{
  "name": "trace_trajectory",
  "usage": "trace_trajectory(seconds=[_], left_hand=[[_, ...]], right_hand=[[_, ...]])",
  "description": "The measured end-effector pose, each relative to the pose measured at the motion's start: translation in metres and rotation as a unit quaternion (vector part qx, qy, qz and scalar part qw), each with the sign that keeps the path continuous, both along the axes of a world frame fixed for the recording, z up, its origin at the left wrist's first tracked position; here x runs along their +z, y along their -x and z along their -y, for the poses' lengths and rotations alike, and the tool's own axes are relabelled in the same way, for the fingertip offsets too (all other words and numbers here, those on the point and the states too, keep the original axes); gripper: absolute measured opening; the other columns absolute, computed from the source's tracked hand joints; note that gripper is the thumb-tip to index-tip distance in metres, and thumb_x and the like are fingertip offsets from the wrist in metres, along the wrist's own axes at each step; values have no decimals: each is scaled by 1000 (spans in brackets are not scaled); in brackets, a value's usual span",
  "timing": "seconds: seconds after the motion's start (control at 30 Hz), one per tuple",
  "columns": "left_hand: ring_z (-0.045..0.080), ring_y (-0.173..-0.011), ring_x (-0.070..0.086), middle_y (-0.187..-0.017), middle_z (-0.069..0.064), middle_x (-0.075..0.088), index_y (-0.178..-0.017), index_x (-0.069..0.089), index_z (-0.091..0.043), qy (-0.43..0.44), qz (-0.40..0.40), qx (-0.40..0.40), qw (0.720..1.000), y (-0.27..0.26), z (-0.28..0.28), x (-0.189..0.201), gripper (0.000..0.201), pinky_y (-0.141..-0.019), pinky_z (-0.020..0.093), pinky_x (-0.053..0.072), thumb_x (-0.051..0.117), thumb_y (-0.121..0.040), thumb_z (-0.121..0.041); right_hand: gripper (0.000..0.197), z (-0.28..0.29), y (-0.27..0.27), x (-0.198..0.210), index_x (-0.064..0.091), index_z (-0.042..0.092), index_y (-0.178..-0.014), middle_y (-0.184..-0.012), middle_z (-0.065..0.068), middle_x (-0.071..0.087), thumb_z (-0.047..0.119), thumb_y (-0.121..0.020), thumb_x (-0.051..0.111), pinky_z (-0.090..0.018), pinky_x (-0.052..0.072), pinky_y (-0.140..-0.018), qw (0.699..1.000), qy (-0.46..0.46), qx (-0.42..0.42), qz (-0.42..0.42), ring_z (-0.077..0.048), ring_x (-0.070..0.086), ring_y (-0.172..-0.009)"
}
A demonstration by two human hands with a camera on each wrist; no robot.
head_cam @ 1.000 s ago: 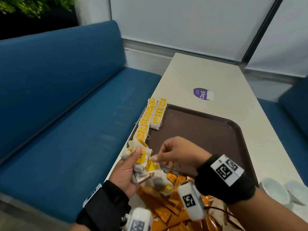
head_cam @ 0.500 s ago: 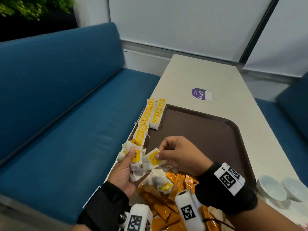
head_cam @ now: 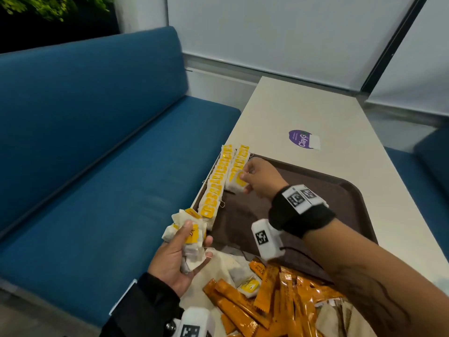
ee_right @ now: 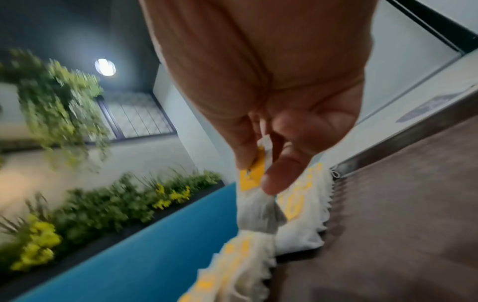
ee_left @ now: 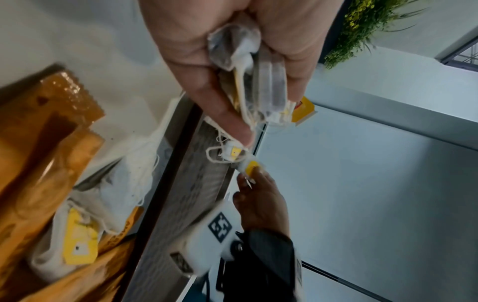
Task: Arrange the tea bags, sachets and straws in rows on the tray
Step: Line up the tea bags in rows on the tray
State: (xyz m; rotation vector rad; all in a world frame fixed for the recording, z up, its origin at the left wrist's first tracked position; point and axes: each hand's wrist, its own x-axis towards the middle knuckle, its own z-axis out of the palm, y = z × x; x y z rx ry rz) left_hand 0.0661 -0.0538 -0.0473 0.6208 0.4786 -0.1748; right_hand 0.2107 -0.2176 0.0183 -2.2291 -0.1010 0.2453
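Observation:
Two rows of white tea bags with yellow tags [head_cam: 220, 181] lie along the left edge of the brown tray [head_cam: 340, 190]. My right hand [head_cam: 252, 176] pinches one tea bag [head_cam: 237, 183] [ee_right: 254, 196] by its tag at the near end of the shorter right row. At the tray's near left corner my left hand [head_cam: 184, 244] [ee_left: 248, 67] grips a bunch of tea bags [head_cam: 192, 237]. Loose tea bags [head_cam: 243, 278] and orange sachets [head_cam: 272, 297] are heaped at the near end of the tray.
The tray sits on a cream table [head_cam: 328, 113] with a purple sticker [head_cam: 302, 139] beyond it. A blue bench [head_cam: 85, 166] runs along the left side, close to the table edge. Another blue seat [head_cam: 427, 166] is on the right.
My right hand took one tea bag from beside the left hand's bunch and carried it forward to the near end of the right row. The left hand stayed put.

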Motion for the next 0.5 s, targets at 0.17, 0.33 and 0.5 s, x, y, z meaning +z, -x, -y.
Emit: trace_trajectory(seconds=[0.17, 0.33, 0.5], left_hand=[[16, -56, 68, -71, 5, 71, -118, 57, -9, -20, 11, -7, 1000, 1, -7, 0, 32, -43, 29, 54, 52, -90, -24], [18, -56, 68, -73, 7, 70, -116, 58, -7, -34, 13, -16, 999, 2, -6, 1, 33, -43, 29, 53, 53, -88, -23], [21, -60, 67, -80, 9, 71, -102, 62, -10, -56, 16, -44, 997, 5, -2, 3, 29, -43, 32, 51, 58, -77, -24]], right_hand=[[17, -17, -35, -24, 50, 15, -78, -92, -6, 55, 8, -88, 62, -32, 50, -71, 987, 153, 38, -39, -24, 59, -77], [4, -29, -49, -32, 60, 10, -88, -100, -11, 65, 7, -87, 62, -32, 54, -78, 968, 241, 45, -49, -26, 64, -91], [23, -31, -56, -35, 60, 4, -111, -115, -13, 64, 6, -88, 60, -31, 47, -79, 963, 267, 1, -39, -29, 61, -105]])
